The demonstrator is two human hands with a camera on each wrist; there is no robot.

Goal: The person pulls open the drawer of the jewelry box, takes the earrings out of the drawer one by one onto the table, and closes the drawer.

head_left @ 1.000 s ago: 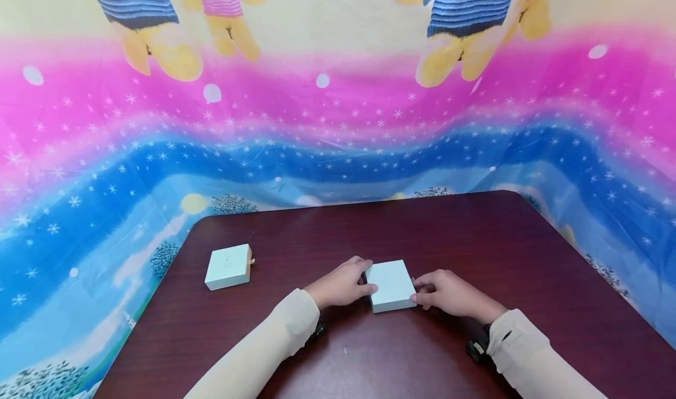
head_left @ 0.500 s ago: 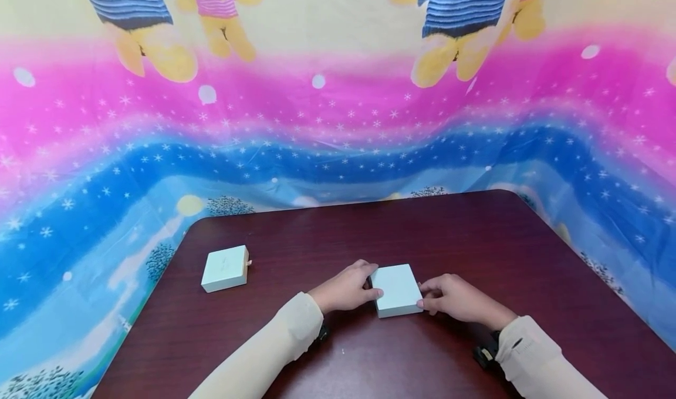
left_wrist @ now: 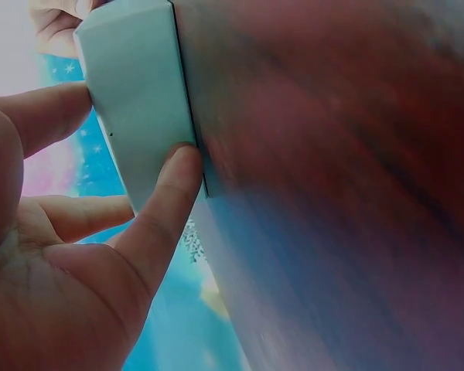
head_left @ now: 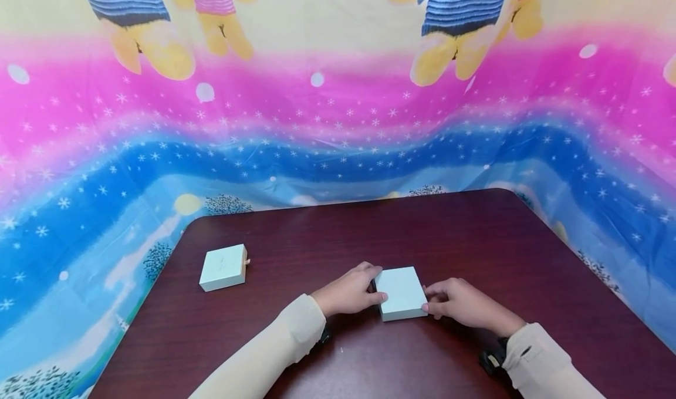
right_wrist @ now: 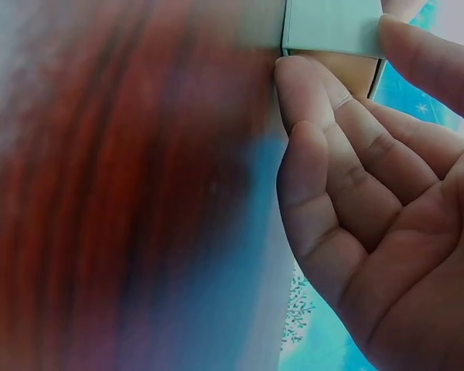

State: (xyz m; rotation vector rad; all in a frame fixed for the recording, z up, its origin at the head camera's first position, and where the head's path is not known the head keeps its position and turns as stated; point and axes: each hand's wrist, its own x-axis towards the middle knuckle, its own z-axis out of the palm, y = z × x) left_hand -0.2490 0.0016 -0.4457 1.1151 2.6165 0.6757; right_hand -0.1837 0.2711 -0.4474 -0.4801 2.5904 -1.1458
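A flat, pale mint box (head_left: 401,292) lies on the dark wooden table between both hands. My left hand (head_left: 348,290) grips its left side, with the thumb along the near edge and fingers on the far side. In the left wrist view, several fingertips press the wall of the box (left_wrist: 139,100). My right hand (head_left: 467,305) is at the right side, its thumb on the near right corner and its other fingers curled against the end. The right wrist view shows a tan inner drawer (right_wrist: 344,69) at that end, partly hidden by the fingers.
A second mint box (head_left: 223,268) with faint lettering and a small tab on its right side stands at the left of the table (head_left: 317,240). Behind the table hangs a printed cloth (head_left: 317,117) with bears and snowflakes.
Both hands and the box between them have shifted a little to the right and towards the person. The grip looks the same. The second box stays on its spot.
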